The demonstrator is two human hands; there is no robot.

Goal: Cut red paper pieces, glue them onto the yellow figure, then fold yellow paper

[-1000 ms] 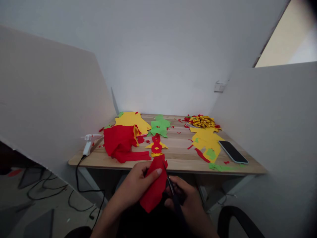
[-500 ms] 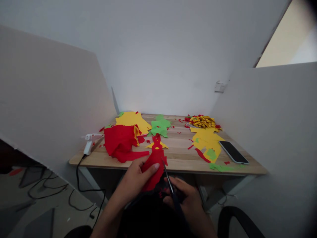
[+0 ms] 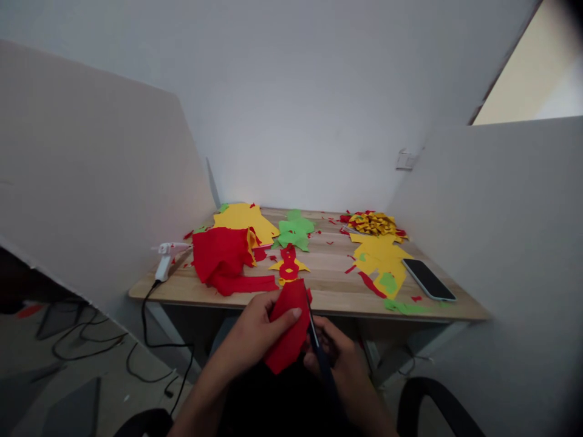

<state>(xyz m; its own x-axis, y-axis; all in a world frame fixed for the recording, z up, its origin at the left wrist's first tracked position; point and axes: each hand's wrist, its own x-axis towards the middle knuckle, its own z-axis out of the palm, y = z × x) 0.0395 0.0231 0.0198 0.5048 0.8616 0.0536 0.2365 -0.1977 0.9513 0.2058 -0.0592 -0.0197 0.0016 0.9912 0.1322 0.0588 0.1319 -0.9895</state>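
Left hand [image 3: 257,329] had a red piece [image 3: 288,331] pinched under the thumb, right around the near edge of the table [image 3: 328,291]; couldn't really tell if its top end touched the wood; right hand [image 3: 336,351] was wrapped around some dark scissors [image 3: 314,331], blades up along the piece's right edge; just past it lay a little red-and-yellow cut-out [image 3: 288,257], with green scraps [image 3: 295,229] farther back; a bunched red sheet [image 3: 223,250] sat off to the left near a white glue gun [image 3: 163,264]; a phone [image 3: 429,280] lay over on the right, beside a cut-up yellow sheet [image 3: 380,255].
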